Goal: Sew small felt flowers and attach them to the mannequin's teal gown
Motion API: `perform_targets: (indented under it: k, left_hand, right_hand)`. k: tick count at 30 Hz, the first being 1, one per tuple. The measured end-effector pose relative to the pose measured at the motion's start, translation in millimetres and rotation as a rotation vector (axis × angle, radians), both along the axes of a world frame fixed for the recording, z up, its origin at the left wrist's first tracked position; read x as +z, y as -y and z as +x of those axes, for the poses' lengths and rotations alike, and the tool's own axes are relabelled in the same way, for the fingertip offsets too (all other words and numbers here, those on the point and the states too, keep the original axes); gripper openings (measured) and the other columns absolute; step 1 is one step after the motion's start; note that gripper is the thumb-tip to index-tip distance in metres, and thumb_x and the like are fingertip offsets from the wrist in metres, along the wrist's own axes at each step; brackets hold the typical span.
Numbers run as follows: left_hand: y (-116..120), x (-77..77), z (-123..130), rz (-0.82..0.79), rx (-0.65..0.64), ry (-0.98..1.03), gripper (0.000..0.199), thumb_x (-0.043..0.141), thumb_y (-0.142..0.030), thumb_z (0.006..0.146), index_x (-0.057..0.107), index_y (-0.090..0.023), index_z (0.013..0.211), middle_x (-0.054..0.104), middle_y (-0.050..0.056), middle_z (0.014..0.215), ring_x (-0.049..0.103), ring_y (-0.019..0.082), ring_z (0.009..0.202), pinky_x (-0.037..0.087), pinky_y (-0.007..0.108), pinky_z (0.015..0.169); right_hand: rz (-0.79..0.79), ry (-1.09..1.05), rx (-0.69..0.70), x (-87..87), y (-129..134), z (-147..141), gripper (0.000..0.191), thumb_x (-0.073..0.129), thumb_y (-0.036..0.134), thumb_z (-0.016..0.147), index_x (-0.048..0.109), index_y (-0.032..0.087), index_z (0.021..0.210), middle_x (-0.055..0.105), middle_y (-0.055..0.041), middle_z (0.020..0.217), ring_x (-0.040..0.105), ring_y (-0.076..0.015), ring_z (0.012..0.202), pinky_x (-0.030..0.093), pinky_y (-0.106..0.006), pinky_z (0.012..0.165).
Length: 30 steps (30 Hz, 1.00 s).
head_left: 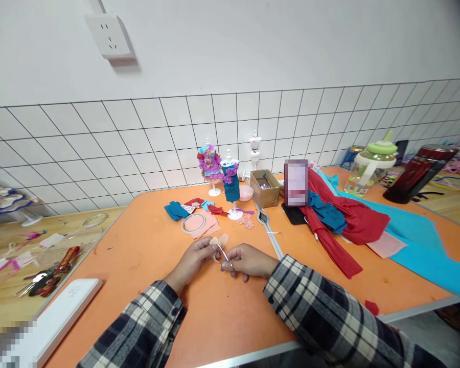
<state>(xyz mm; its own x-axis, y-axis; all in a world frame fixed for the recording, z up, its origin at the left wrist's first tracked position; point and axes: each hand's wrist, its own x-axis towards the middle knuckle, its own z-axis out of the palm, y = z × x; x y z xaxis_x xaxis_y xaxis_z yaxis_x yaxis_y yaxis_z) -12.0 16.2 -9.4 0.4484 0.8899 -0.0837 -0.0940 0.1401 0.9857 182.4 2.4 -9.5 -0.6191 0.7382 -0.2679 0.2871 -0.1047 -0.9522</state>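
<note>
Just in front of the blue-dressed mannequin [231, 187], on the near side of it, both hands are close together above the orange table [210, 317]. The left hand [198, 256] pinches a small, sheer peach piece [223, 239] between thumb and fingers, with part of it sticking out past the fingertips. The right hand [242, 259] has its fingers curled and pressed together on a thin pale tool [223, 250], whose tip points up and left to the peach piece; whether it is a stick or tweezers I cannot tell. Both forearms wear checked sleeves. To the left of the mannequin, a tape roll [183, 227] lies flat on a pink cloth [211, 225], with a folded blue cloth [175, 210] and some red scraps [216, 210] near it. Pink flower pieces [247, 222] lie close to the mannequin, on its right and a little nearer the person. Behind it on the left is a mannequin in a purple ruffled dress [210, 166], and behind it on the right a white mannequin [255, 145]. Just right of it sits a pink bowl [246, 196], then an open cardboard box [270, 198] with small bits inside. Farther right, a phone [296, 181] stands upright beside crumpled red cloth [362, 220]. Well apart from the mannequin, on the far right, are a green-lidded bottle [362, 176] and a dark red flask [417, 176].
</note>
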Motion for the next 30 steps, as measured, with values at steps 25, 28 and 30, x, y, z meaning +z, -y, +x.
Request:
perform_targets:
  k: [25,28,30]
  left_hand:
    - [0.1,-0.6,0.7,-0.005,0.009,-0.019,0.026,0.067,-0.037,0.08,0.06,-0.014,0.07,0.06,0.002,0.067,0.055,0.014,0.062,0.041,0.027,0.063]
    - [0.3,-0.1,0.7,-0.004,0.004,-0.015,0.026,0.067,-0.038,0.08,0.059,-0.014,0.07,0.059,0.001,0.066,0.055,0.014,0.063,0.041,0.028,0.064]
    - [0.5,0.1,0.9,-0.006,0.012,-0.01,0.027,0.067,-0.038,0.08,0.059,-0.014,0.069,0.058,0.001,0.065,0.055,0.015,0.063,0.041,0.028,0.065]
  right_hand:
    - [-0.017,-0.036,0.024,1.4,0.6,-0.3,0.032,0.06,0.045,0.082,0.065,0.014,0.089,0.059,-0.0005,0.071,0.052,-0.0088,0.06,0.041,-0.014,0.04]
    - [-0.031,-0.007,0.013,0.4,-0.1,0.5,0.027,0.061,0.041,0.081,0.065,0.014,0.087,0.057,0.0005,0.066,0.05,-0.0084,0.057,0.041,-0.014,0.038]
    - [-0.037,-0.004,0.006,0.4,-0.3,1.1,0.024,0.062,0.037,0.08,0.065,0.014,0.085,0.055,0.0013,0.063,0.049,-0.0082,0.056,0.041,-0.014,0.039]
